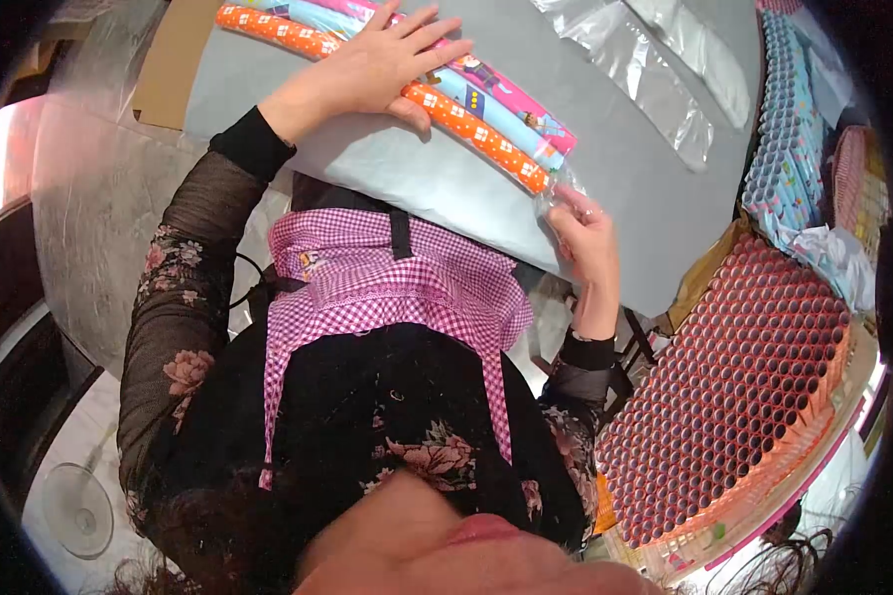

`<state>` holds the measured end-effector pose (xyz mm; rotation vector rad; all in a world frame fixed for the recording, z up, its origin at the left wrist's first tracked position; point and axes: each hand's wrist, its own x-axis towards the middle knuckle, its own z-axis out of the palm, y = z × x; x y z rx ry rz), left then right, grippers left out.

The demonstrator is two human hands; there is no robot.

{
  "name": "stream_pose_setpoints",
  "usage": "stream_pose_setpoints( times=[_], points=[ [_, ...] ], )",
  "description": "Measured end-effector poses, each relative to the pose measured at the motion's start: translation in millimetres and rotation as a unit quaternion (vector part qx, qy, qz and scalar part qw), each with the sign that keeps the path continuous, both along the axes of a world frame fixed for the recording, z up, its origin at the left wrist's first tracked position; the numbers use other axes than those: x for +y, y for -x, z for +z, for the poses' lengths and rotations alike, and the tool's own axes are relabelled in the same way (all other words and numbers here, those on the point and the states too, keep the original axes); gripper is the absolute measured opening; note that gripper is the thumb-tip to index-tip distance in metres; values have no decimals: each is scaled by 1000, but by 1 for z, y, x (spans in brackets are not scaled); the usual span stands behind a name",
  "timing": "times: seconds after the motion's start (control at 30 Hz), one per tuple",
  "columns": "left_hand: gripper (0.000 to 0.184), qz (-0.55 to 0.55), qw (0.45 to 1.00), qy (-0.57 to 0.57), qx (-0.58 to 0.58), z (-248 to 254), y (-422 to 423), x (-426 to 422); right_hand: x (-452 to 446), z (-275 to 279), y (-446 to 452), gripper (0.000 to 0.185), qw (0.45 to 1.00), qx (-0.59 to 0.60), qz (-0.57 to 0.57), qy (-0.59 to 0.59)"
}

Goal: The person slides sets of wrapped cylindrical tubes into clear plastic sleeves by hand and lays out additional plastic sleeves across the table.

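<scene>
Three wrapping paper rolls lie side by side at a slant across the grey table: an orange roll [481, 137] with white marks nearest me, a light blue roll [501, 119] and a pink roll [538, 111] with cartoon figures. My left hand [379, 69] rests flat over their middle, fingers spread. At their right end, clear crinkled plastic [564, 184] sticks out past the rolls. The fingers of my right hand [585, 238] are closed on this plastic, close to the tip of the orange roll.
Clear plastic sleeves [630, 69] lie on the far right of the grey table [655, 228]. Stacked orange rolls [734, 387] fill the right side, ends facing up, with blue rolls [786, 119] beyond. Brown cardboard [177, 59] stands at the table's left edge.
</scene>
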<state>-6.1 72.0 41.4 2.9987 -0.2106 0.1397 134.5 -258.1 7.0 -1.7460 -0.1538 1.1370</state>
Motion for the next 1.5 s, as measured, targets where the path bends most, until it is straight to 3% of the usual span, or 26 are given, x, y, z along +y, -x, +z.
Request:
stream_pose_setpoints(
  times=[0.17,0.27,0.33,0.43,0.47,0.53,0.6,0.63,0.7,0.77,0.83,0.97,1.03,1.27,1.37,1.5],
  points=[
    [98,7,999,12,50,9,-3,-1,-3,-11,-1,20,987,-153,-37,4],
    [98,5,999,11,41,7,-3,-2,-10,-4,-7,12,991,-70,-94,-69],
    [98,4,999,2,44,6,-3,-2,-11,-2,-9,6,976,42,-118,-178],
    [98,3,999,11,32,-13,-5,5,-11,-4,-14,6,972,95,-103,-187],
    [98,-54,991,16,-124,-42,-9,14,-10,-5,-14,6,969,115,-92,-197],
    [97,-110,955,19,-275,-30,-10,8,-7,-5,-12,4,970,102,-80,-205],
    [96,0,1000,24,-1,2,-2,-3,0,0,-10,11,994,11,-53,-100],
    [96,11,1000,18,-1,-8,-4,-2,1,-2,-9,11,993,13,-42,-106],
    [83,17,999,-23,-47,-39,0,4,3,-7,-2,21,994,-104,15,-15],
    [107,26,1000,-2,4,-33,0,1,9,1,-6,32,994,-79,72,18],
    [108,26,1000,18,3,-32,1,1,12,-12,0,27,996,-82,35,6],
    [108,39,999,17,-4,-30,3,4,30,9,7,26,976,-172,117,66],
    [108,23,998,47,-22,-33,5,4,31,6,9,25,991,-93,31,94],
    [108,24,997,45,-59,-43,6,6,37,5,15,17,993,-35,-83,82],
    [107,27,998,32,-54,-40,6,5,34,-5,9,10,992,-1,-105,69],
    [101,20,997,21,-66,-44,7,6,34,2,4,15,995,53,-70,41]
  ],
)
